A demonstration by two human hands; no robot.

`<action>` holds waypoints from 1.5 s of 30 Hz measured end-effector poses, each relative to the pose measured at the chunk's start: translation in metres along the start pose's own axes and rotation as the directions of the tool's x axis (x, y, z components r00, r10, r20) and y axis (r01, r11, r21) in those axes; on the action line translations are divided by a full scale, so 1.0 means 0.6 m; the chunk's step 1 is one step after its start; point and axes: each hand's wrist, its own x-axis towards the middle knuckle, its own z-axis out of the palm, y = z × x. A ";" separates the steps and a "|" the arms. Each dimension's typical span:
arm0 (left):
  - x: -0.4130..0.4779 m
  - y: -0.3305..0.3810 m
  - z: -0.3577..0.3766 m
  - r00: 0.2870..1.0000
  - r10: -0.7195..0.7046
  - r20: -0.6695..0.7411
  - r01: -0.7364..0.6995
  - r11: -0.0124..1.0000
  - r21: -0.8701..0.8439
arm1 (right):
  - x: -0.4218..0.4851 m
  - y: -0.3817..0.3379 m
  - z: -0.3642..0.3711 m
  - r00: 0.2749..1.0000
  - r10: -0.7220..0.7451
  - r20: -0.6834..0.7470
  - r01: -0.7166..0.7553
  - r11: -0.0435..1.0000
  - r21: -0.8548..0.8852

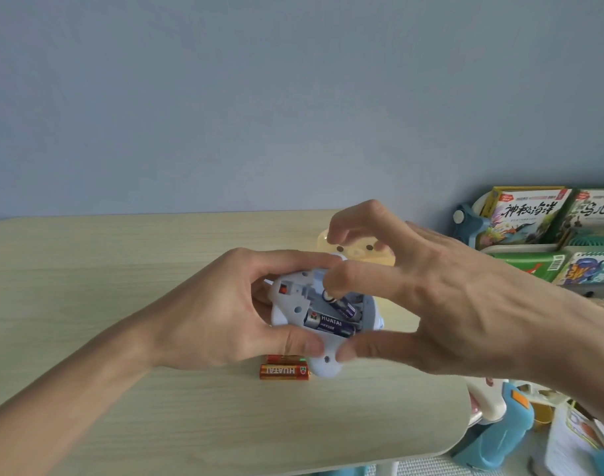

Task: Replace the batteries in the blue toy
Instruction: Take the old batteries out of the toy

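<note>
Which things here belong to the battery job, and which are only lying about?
Job: blue toy, blue batteries inside it, orange batteries, left hand holding the toy, right hand at the batteries.
Lying about: yellow toy, books.

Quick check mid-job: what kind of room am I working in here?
Probably a child's room or study corner at home: a light wood desk against a plain wall, a rack of children's picture books on the right, and plastic toys beside the desk.
</note>
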 end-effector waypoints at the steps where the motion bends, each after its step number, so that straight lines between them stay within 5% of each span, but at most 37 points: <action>1: 0.001 -0.002 0.000 1.000 0.000 -0.004 0.000 1.000 -0.011 | 0.008 0.004 0.000 1.000 0.018 -0.008 -0.019 0.998 -0.056; 16: 0.008 -0.015 0.009 0.998 0.015 -0.067 -0.015 1.000 -0.002 | 0.014 -0.003 0.055 0.967 0.096 -0.236 -0.115 0.991 -0.068; 22: 0.012 -0.028 -0.007 0.989 0.021 -0.149 -0.022 1.000 -0.004 | 0.017 0.015 0.022 0.825 0.400 -0.399 -0.174 0.852 0.494; 24: 0.012 -0.037 -0.022 0.979 0.018 -0.202 -0.019 1.000 0.000 | 0.019 0.052 0.000 0.792 0.482 -0.375 -0.212 0.793 0.572; 29: 0.008 -0.048 -0.046 0.969 0.011 -0.245 -0.022 0.999 -0.042 | 0.029 0.124 0.052 0.826 0.536 -0.173 -0.446 0.810 0.381; 35: -0.001 -0.055 -0.053 0.965 0.017 -0.263 -0.039 0.996 -0.077 | 0.042 0.143 0.130 0.900 0.422 0.112 -0.437 0.864 0.251; 40: -0.005 -0.058 -0.058 0.966 0.030 -0.258 -0.053 0.995 -0.080 | 0.049 0.136 0.133 0.889 0.440 0.128 -0.457 0.865 0.206; 42: -0.005 -0.055 -0.058 0.966 0.033 -0.255 -0.061 0.993 -0.103 | 0.047 0.125 0.115 0.876 0.476 0.072 -0.477 0.837 0.268; 45: -0.003 -0.053 -0.050 0.970 0.043 -0.238 -0.080 0.985 -0.150 | 0.034 0.099 0.088 0.894 0.440 0.082 -0.391 0.680 0.620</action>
